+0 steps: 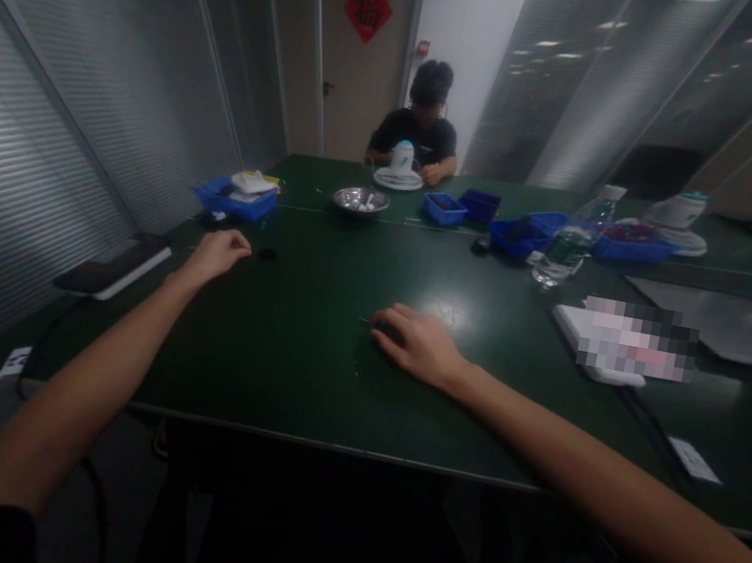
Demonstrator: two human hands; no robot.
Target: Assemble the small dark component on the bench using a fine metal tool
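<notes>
My left hand (pixel 217 255) is over the left part of the green table, with thumb and fingertips pinched together. Whatever it may hold is too small to make out. Just right of those fingertips lies a small dark round thing (pixel 267 254). My right hand (pixel 419 343) rests low on the table near the middle, its fingers loosely curved and the thumb apart from them. The gap between them is dark. A tiny thin sliver (pixel 363 320) shows by its fingertips; I cannot tell whether they touch it.
A blue tray (pixel 237 202) with white packets stands at left, beyond a dark flat case (pixel 113 264). Farther back are a metal bowl (pixel 359 204), several blue trays and a small fan (pixel 400 169) before a seated person. A water bottle (pixel 567 247) and white box (pixel 598 345) stand right.
</notes>
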